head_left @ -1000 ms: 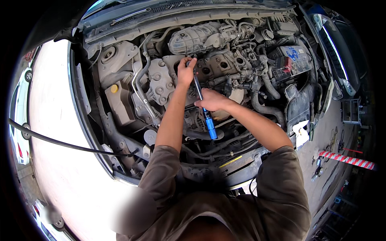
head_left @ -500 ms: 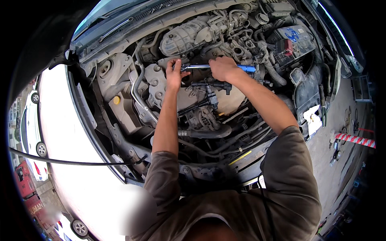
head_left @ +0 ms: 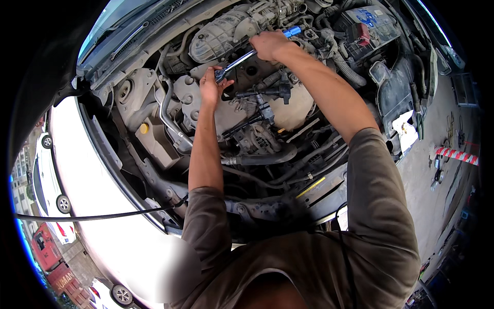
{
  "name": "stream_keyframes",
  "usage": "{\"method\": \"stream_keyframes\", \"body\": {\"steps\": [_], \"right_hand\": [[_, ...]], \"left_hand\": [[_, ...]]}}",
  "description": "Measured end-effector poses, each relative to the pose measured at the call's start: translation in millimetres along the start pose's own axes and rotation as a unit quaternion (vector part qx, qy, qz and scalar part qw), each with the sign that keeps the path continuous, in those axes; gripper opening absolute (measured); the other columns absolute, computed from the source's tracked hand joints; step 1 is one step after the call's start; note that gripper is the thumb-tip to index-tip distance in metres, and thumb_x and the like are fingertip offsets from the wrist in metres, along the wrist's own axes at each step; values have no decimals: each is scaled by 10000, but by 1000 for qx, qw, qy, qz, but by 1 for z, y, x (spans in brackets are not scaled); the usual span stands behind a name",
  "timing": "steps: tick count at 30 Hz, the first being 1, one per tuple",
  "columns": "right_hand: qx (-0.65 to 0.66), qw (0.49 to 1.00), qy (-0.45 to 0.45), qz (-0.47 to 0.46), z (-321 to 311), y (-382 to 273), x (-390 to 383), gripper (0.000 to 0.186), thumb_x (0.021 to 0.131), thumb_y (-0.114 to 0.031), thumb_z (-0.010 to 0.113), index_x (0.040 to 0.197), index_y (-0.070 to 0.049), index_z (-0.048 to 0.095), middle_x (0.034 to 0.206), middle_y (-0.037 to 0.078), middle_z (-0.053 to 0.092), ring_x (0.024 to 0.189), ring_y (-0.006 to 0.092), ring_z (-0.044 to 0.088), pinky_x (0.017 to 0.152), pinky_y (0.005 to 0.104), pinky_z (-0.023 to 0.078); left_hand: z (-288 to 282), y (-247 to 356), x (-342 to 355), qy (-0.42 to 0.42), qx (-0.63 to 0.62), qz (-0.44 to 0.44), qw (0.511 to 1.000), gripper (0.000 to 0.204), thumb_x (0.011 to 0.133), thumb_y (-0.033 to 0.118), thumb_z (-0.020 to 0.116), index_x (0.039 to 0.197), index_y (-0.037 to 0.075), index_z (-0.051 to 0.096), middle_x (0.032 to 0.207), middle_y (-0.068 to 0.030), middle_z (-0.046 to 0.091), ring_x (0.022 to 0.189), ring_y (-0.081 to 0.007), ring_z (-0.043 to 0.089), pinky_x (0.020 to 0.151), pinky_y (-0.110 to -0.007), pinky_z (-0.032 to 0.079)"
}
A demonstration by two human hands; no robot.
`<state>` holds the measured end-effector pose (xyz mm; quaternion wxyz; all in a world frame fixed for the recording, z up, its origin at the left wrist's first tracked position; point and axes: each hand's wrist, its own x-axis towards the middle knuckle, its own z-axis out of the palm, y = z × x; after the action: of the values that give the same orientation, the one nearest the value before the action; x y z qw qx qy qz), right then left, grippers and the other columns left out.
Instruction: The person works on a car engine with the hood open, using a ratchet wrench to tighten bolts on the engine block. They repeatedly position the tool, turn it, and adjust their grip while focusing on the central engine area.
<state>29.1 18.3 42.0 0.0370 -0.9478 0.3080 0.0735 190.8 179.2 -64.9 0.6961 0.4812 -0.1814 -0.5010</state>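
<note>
A long ratchet wrench (head_left: 241,60) with a chrome shaft and blue grip lies slanted over the engine, its grip end farther away and to the right. My left hand (head_left: 209,90) has its fingers closed about the ratchet head, just above the engine cover. Farther right, my right hand (head_left: 270,46) is wrapped round the wrench where shaft meets grip, the blue end sticking out beyond it. What sits under the ratchet head is hidden by my left fingers. Black ignition coils (head_left: 266,109) lie loose on the engine, nearer to me than the wrench.
A dusty intake manifold (head_left: 218,38) rises behind my hands. The battery (head_left: 373,31) sits at the far right, with a ribbed hose (head_left: 350,69) nearby. Another wrench (head_left: 136,36) rests along the windshield cowl. A yellow-capped reservoir (head_left: 157,141) is at left.
The wrench has swung from nearly level to a slant, its blue end moving away from me with my right hand. My left hand stays at the ratchet head. The view has shifted slightly.
</note>
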Motion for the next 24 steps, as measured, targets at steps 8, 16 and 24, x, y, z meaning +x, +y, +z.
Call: {"method": "stream_keyframes", "body": {"steps": [8, 16, 24], "right_hand": [[108, 983, -149, -12, 20, -65, -116, 371, 837, -144, 557, 1138, 74, 545, 997, 239, 654, 978, 378, 632, 818, 438, 509], [173, 975, -136, 13, 6, -27, -77, 294, 864, -230, 589, 1107, -71, 635, 1085, 167, 660, 1037, 346, 620, 853, 430, 503], [-135, 983, 88, -82, 39, 43, -3, 385, 882, -387, 604, 1192, -164, 560, 1195, -2, 603, 1141, 208, 532, 950, 461, 401]], "left_hand": [[-2, -12, -21, 59, 10, 45, 997, 167, 935, 195, 623, 961, 41, 567, 763, -7, 517, 694, -100, 538, 672, -393, 605], [17, 7, -4, 98, 145, 78, 981, 221, 974, 244, 560, 1070, 49, 595, 868, -8, 543, 681, -91, 556, 549, -265, 569], [38, -3, -30, 48, 239, 68, 967, 272, 986, 270, 549, 1140, 60, 626, 761, 12, 551, 532, -61, 457, 462, -208, 386]]}}
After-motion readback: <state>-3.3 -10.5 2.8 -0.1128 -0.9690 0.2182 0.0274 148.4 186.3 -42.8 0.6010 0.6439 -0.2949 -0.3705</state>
